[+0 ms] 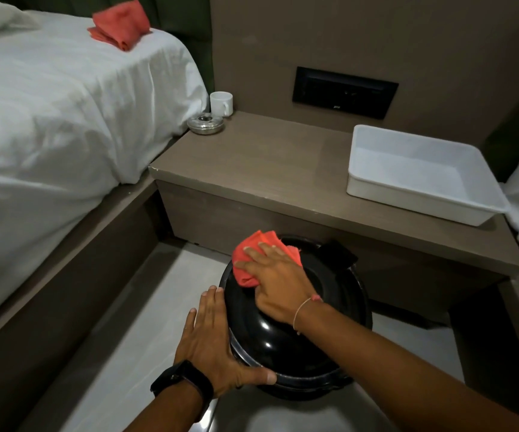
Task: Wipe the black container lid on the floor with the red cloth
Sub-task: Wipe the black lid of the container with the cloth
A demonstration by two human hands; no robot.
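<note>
Pressing red cloth [253,260] on black lid [286,341]: R hand [278,283] grip clamped on it; L hand [214,341] spread flat at rim.

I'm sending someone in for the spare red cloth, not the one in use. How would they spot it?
Start at the white bed. The spare red cloth lies folded on top, near its far edge. The other red cloth is down on the black lid, under the right hand.

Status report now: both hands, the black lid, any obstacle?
Right hand presses red cloth on black lid. Left hand braces lid's rim, flat, holding nothing. Nothing in the way.
</note>
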